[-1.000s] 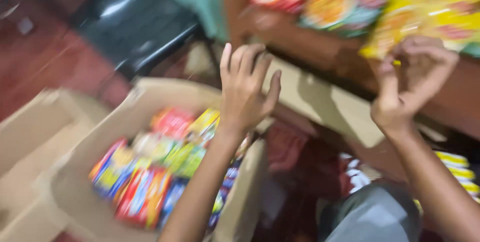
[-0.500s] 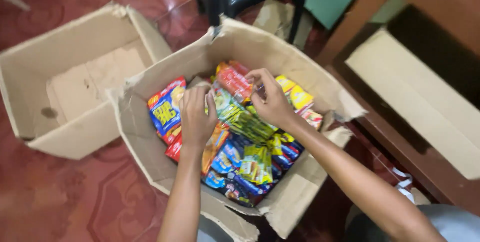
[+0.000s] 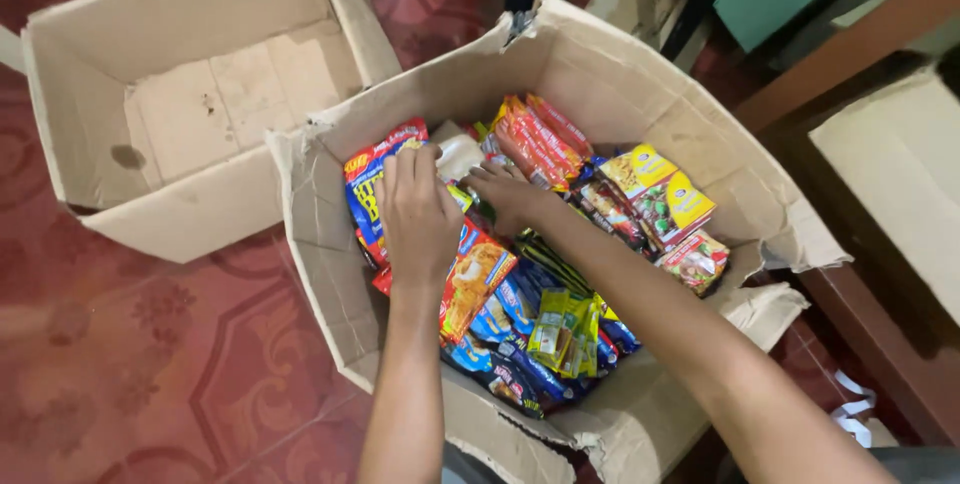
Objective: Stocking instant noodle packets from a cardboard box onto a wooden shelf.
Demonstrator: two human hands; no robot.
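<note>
Both hands reach into a torn cardboard box [image 3: 640,84] of snack packets. The left hand [image 3: 418,216] lies flat, fingers together, on a blue packet [image 3: 366,194]; the right hand [image 3: 512,196] curls its fingers among packets just beside it, grip hidden.

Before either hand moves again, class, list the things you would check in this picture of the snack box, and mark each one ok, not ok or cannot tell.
1. Left hand lies flat on the packets: ok.
2. Right hand is in among the packets; grip on one: cannot tell.
3. Snack box stands open, top unblocked: ok.
4. Box walls sound: not ok, the rim is torn and crumpled.
5. Second box beside it holds nothing: ok.
</note>
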